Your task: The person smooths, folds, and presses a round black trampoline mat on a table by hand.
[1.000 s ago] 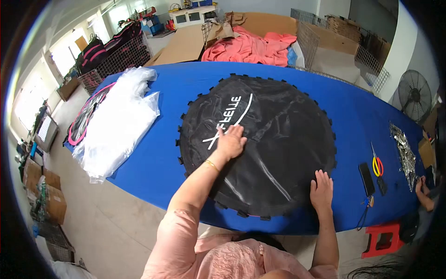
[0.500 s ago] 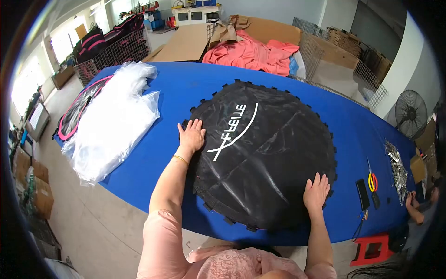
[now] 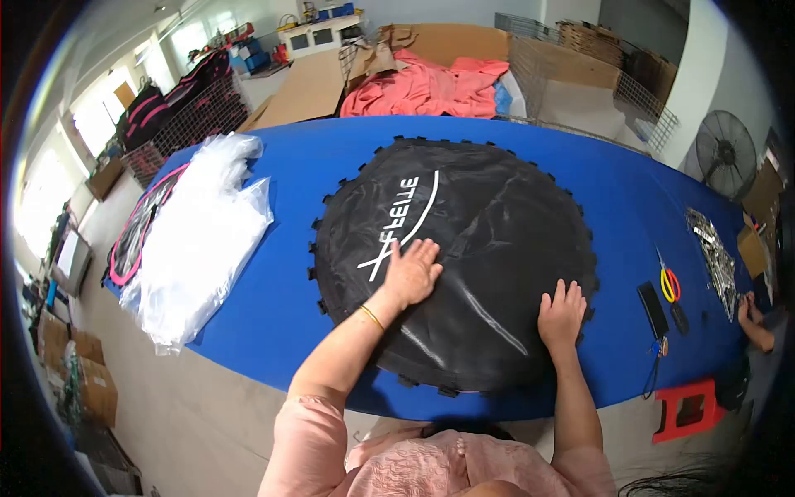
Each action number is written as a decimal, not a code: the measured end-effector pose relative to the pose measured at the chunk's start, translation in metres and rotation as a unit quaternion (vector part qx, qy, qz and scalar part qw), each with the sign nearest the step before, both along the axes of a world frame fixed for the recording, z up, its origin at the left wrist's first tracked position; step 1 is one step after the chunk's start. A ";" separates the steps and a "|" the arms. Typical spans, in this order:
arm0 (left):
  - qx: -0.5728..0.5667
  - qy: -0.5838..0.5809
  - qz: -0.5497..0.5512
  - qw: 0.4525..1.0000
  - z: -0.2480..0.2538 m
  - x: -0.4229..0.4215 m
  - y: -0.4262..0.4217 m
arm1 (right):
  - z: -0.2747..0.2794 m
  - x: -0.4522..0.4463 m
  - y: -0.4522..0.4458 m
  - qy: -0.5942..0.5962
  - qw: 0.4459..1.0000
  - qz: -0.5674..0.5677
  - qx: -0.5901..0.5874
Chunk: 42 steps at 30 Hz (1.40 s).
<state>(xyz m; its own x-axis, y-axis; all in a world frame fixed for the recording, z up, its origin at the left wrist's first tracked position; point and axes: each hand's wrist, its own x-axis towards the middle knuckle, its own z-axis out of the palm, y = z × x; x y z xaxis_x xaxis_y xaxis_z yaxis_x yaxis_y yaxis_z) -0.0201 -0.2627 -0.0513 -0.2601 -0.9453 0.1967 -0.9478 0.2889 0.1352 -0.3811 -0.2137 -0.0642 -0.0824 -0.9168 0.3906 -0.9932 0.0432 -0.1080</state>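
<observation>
A round black fabric piece [image 3: 489, 224] with small black tabs round its rim and white lettering lies flat on the blue table cover [image 3: 290, 149]. My left hand [image 3: 411, 273] rests flat on it, just below the lettering, fingers spread, a gold bangle on the wrist. Near the fabric's lower right edge lies my right hand [image 3: 563, 313], palm down, fingers extended. Neither hand grips anything.
Clear plastic bags [image 3: 199, 240] and a pink-edged black piece [image 3: 132, 240] lie at left. To the right are a phone [image 3: 652, 310], scissors [image 3: 669, 283], metal parts [image 3: 712, 257] and a co-worker's hand [image 3: 749, 311]. A red stool [image 3: 689, 410] and a fan [image 3: 725, 153] stand beyond.
My left hand has moved from the fabric's left edge inward to below the lettering. My right hand stays near the lower right edge. The camera view has shifted slightly.
</observation>
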 end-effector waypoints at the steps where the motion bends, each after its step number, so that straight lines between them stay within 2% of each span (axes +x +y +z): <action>1: -0.006 0.012 -0.018 1.000 -0.005 -0.019 0.001 | 0.000 0.000 0.000 -0.012 1.000 0.006 0.005; 6: -0.016 -0.007 -0.095 0.995 -0.002 -0.078 -0.001 | -0.002 -0.001 0.003 -0.022 0.999 0.017 -0.018; 9: 0.004 -0.007 -0.033 0.999 0.011 -0.073 -0.030 | 0.004 0.002 0.004 -0.024 1.000 0.007 -0.009; 13: -0.011 -0.016 0.035 0.999 0.001 -0.045 -0.055 | 0.011 0.002 0.007 -0.047 0.999 0.017 0.001; 17: 0.031 0.006 0.045 0.998 0.006 -0.047 -0.062 | 0.013 0.005 0.009 -0.053 0.998 0.020 -0.003; 21: 0.000 0.003 -0.005 1.000 -0.002 -0.083 -0.071 | 0.011 0.006 0.009 -0.034 0.999 0.020 -0.006; 25: 0.036 -0.023 -0.023 0.999 0.011 -0.126 -0.079 | 0.007 0.004 0.008 -0.025 0.999 0.021 -0.013; 30: 0.024 -0.015 -0.072 0.997 0.007 -0.157 -0.057 | 0.008 0.004 0.006 -0.038 0.999 0.017 -0.010; 36: 0.012 -0.029 -0.063 0.998 0.010 -0.094 -0.028 | 0.004 -0.001 0.005 -0.036 0.999 0.025 -0.019; 42: 0.036 -0.088 0.065 0.993 0.018 0.029 -0.006 | 0.003 0.001 0.005 -0.029 0.998 0.033 -0.033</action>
